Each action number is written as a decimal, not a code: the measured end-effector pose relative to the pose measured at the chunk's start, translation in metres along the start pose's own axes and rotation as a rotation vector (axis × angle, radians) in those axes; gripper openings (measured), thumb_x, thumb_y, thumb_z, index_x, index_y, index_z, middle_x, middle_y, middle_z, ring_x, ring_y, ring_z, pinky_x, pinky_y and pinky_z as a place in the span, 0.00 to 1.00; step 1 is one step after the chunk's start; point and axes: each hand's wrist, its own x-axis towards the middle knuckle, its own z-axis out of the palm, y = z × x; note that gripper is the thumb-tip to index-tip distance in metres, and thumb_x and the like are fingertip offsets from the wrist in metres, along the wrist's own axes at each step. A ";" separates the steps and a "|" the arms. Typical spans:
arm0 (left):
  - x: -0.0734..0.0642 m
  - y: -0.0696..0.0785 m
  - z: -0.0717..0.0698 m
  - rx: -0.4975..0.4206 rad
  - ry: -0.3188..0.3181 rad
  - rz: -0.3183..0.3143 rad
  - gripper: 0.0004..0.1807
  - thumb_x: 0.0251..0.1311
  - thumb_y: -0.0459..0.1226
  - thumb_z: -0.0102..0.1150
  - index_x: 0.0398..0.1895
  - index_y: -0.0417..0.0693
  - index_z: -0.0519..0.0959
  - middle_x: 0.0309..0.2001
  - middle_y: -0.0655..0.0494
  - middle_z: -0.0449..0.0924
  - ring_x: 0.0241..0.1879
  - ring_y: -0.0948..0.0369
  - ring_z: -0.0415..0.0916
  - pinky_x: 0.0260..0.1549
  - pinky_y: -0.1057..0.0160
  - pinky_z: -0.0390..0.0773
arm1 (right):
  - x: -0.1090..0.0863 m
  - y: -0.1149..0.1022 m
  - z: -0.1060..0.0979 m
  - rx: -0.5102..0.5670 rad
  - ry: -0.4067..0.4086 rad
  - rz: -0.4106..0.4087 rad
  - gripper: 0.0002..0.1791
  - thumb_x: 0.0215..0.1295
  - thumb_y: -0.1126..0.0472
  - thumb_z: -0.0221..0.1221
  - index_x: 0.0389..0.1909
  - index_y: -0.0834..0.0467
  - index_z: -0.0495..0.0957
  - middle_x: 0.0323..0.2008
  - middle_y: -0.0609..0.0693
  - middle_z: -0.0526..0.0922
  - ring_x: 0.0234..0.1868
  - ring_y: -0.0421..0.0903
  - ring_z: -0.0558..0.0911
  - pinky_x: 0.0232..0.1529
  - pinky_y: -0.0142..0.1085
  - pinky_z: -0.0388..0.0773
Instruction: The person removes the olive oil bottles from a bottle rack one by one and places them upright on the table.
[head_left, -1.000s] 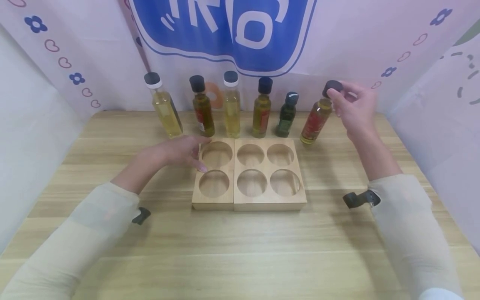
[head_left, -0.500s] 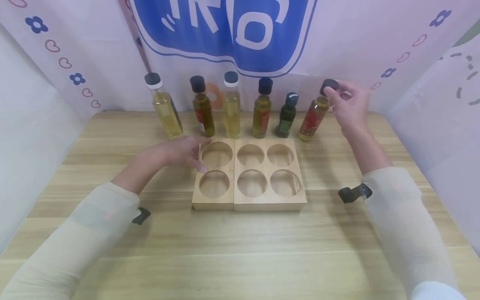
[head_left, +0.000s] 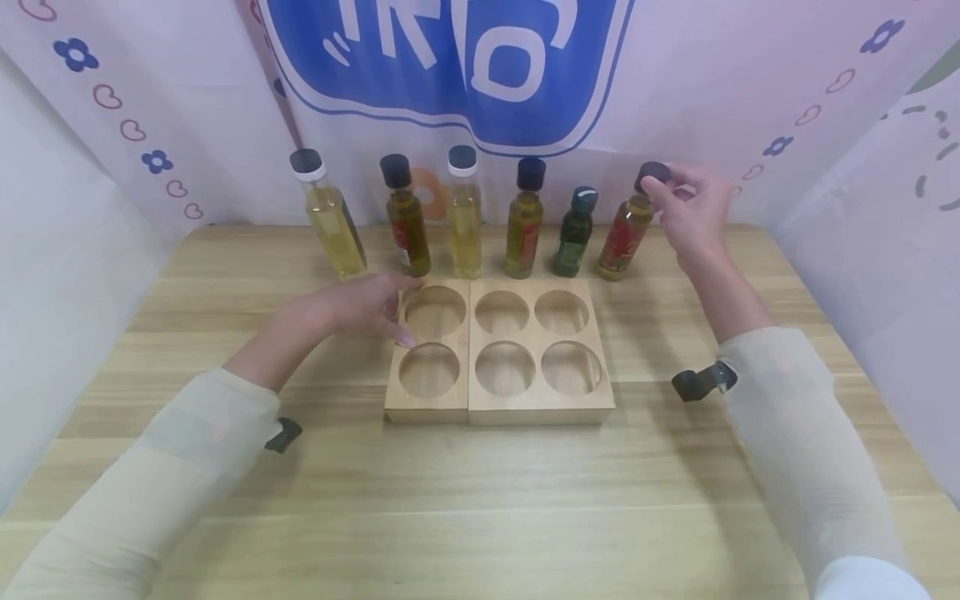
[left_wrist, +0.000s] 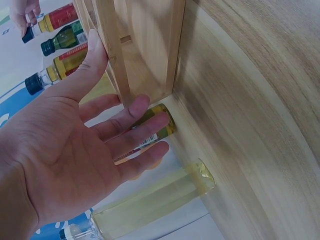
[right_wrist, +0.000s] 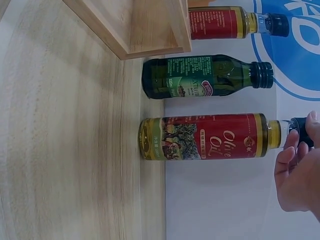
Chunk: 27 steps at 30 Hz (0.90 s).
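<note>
My right hand pinches the black cap of an olive oil bottle with a red label, at the right end of the bottle row. In the right wrist view this bottle stands on the table beside a small green oil bottle. My left hand rests against the left side of a light wooden bottle rack, whose round holes hold nothing. In the left wrist view, the thumb of the left hand touches the rack's edge, and its other fingers are extended loosely.
Behind the rack, more oil bottles stand in a row: a clear one at the left, a dark red-labelled one, another clear one and another red-labelled one. A printed cloth hangs behind the wooden table.
My right hand has moved a little left and back with the olive oil bottle, bringing it nearer the small green bottle. The left hand and the rack stay where they were.
</note>
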 end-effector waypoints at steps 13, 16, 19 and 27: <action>0.001 -0.002 0.000 -0.005 0.001 -0.001 0.53 0.58 0.43 0.77 0.79 0.32 0.56 0.39 0.45 0.81 0.39 0.53 0.78 0.42 0.53 0.82 | 0.005 0.004 -0.001 0.024 0.020 0.029 0.18 0.64 0.61 0.72 0.54 0.60 0.85 0.38 0.47 0.78 0.35 0.40 0.81 0.32 0.24 0.78; 0.001 -0.001 0.000 0.007 -0.002 0.005 0.53 0.57 0.43 0.77 0.78 0.30 0.56 0.37 0.46 0.82 0.37 0.54 0.78 0.41 0.54 0.82 | 0.007 0.004 -0.001 0.018 0.005 0.035 0.19 0.64 0.60 0.72 0.55 0.59 0.85 0.38 0.47 0.78 0.34 0.40 0.81 0.30 0.25 0.78; 0.002 0.001 -0.002 0.017 -0.010 0.007 0.54 0.57 0.44 0.77 0.78 0.30 0.56 0.35 0.46 0.82 0.36 0.54 0.78 0.40 0.54 0.82 | 0.008 0.004 -0.001 -0.003 -0.008 0.044 0.21 0.64 0.58 0.72 0.56 0.59 0.84 0.38 0.47 0.78 0.35 0.40 0.81 0.30 0.25 0.77; 0.000 -0.001 -0.004 0.001 -0.013 0.020 0.54 0.59 0.46 0.76 0.79 0.30 0.55 0.41 0.43 0.82 0.41 0.52 0.79 0.46 0.50 0.82 | -0.003 0.005 -0.017 -0.142 -0.071 0.026 0.41 0.67 0.55 0.70 0.77 0.55 0.65 0.42 0.44 0.75 0.37 0.36 0.80 0.29 0.23 0.78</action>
